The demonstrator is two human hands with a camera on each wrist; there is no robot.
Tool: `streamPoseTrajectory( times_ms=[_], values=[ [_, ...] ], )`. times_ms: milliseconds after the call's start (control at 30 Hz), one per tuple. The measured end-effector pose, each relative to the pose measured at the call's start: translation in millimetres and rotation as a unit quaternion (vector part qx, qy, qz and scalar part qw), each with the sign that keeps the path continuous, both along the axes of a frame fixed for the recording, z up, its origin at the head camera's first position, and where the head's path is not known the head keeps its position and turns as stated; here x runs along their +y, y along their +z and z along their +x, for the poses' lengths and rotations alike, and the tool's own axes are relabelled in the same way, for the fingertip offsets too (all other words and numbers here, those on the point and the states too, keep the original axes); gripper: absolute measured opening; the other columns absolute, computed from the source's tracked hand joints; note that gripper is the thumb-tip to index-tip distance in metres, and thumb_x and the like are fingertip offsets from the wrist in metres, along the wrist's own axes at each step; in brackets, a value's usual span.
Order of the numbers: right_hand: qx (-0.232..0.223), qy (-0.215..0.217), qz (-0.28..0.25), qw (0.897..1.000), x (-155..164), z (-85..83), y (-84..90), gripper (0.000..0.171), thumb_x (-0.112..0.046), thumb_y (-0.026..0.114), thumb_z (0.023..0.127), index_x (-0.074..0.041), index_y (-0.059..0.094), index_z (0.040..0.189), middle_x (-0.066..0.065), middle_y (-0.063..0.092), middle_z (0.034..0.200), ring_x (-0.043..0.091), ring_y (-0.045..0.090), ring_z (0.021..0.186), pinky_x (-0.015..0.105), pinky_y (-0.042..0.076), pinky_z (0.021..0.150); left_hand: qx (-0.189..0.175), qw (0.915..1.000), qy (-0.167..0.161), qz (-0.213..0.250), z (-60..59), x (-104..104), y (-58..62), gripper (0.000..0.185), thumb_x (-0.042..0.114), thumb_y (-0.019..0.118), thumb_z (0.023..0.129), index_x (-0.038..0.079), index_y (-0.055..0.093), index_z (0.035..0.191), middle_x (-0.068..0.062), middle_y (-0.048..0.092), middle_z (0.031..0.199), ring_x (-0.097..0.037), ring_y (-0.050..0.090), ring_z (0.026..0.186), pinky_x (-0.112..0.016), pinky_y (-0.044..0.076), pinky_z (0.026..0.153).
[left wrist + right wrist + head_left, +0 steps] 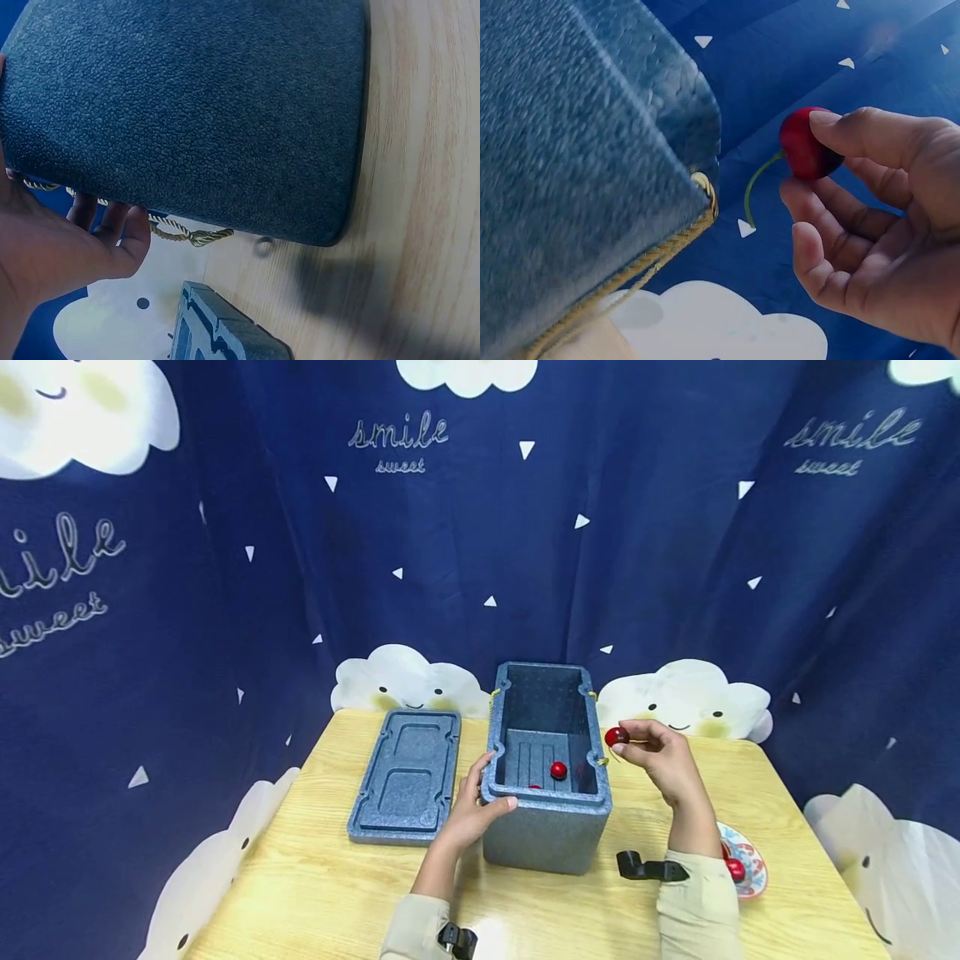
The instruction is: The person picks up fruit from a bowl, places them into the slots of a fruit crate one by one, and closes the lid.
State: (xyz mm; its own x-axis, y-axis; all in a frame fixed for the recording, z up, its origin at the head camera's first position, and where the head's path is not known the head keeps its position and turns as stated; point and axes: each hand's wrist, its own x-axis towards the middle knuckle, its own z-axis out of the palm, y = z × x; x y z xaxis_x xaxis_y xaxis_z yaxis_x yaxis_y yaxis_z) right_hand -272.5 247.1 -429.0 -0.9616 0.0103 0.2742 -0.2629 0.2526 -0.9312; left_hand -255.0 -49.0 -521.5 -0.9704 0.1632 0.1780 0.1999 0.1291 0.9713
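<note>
A blue-grey foam box (543, 839) stands lidless on the table. My left hand (468, 814) holds its near left corner, thumb over the front rim and fingers along the left side; the left wrist view shows the fingertips of that hand (82, 251) bent against the box wall (202, 112). Just outside the box's right rim, my right hand (666, 764) pinches a dark red cherry (617, 737) between thumb and fingers. Its thin green stem (751, 191) curves down in the right wrist view. On the box floor lies one red cherry (558, 770); another red piece (535, 788) is mostly hidden by the front wall.
The box's lid (405, 777) lies flat to the left. Partly behind my right forearm, a patterned plate (756, 860) bears red cherries (736, 869). Yellow cord (641, 259) runs along the box's side. A dark blue curtain (465, 560) hangs behind the table (277, 877).
</note>
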Motion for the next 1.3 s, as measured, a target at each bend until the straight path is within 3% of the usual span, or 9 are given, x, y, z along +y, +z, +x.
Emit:
streamPoseTrajectory(
  times_ms=[267,500,767,867,1033,1300],
  values=[
    [0.001,0.032,-0.01,0.999,-5.4,-10.2,11.0,0.041,-0.003,0.071,0.08,0.01,0.055,0.115,0.004,0.063,0.095,0.009,0.06,0.08,0.022,0.049,0.071,0.018,0.9998,0.001,0.002,-2.8,0.9,-0.6,0.079,0.027,0.074,0.076,0.025,0.032,0.143,-0.02,0.036,0.123,-0.029,0.046,0.103,-0.041,0.038,0.085],
    [0.005,0.075,-0.008,0.997,-9.3,-20.6,17.0,0.041,-0.001,0.072,0.078,0.012,0.055,0.113,-0.001,0.064,0.092,0.011,0.06,0.08,0.023,0.049,0.07,-0.003,1.0,0.005,0.004,-5.3,1.1,-4.4,0.08,0.028,0.076,0.074,0.03,0.033,0.142,-0.015,0.036,0.124,-0.026,0.045,0.105,-0.039,0.036,0.089],
    [-0.027,0.118,0.033,0.992,-13.9,-34.7,22.2,0.039,0.0,0.071,0.078,0.011,0.056,0.113,0.019,0.062,0.099,0.013,0.06,0.082,0.025,0.049,0.072,-0.025,0.9996,0.001,0.013,-3.4,-0.2,-5.0,0.083,0.029,0.076,0.072,0.032,0.033,0.142,-0.015,0.034,0.126,-0.026,0.043,0.108,-0.04,0.035,0.091],
    [-0.046,0.137,0.041,0.989,-15.6,-39.7,24.3,0.039,0.0,0.071,0.078,0.01,0.057,0.113,0.02,0.061,0.099,0.015,0.06,0.082,0.028,0.05,0.072,-0.023,0.9997,0.002,0.013,-4.2,-0.2,-6.5,0.083,0.029,0.077,0.071,0.033,0.033,0.142,-0.014,0.034,0.126,-0.025,0.042,0.109,-0.039,0.034,0.091],
    [-0.086,0.182,0.048,0.978,-17.6,-46.7,26.5,0.039,-0.001,0.072,0.077,0.009,0.058,0.112,0.014,0.061,0.093,0.018,0.059,0.078,0.032,0.051,0.068,-0.011,0.9999,-0.001,0.011,-4.4,0.0,-7.6,0.082,0.03,0.076,0.073,0.032,0.033,0.142,-0.015,0.034,0.125,-0.026,0.043,0.108,-0.038,0.036,0.089],
    [-0.119,0.304,0.067,0.943,-21.7,-60.0,27.7,0.034,0.005,0.065,0.079,0.011,0.057,0.112,0.012,0.063,0.093,0.017,0.058,0.077,0.031,0.049,0.063,-0.022,0.9997,-0.001,0.013,-5.5,-1.4,-9.4,0.083,0.033,0.076,0.073,0.033,0.031,0.142,-0.014,0.033,0.127,-0.027,0.044,0.108,-0.04,0.035,0.09]
  ],
)
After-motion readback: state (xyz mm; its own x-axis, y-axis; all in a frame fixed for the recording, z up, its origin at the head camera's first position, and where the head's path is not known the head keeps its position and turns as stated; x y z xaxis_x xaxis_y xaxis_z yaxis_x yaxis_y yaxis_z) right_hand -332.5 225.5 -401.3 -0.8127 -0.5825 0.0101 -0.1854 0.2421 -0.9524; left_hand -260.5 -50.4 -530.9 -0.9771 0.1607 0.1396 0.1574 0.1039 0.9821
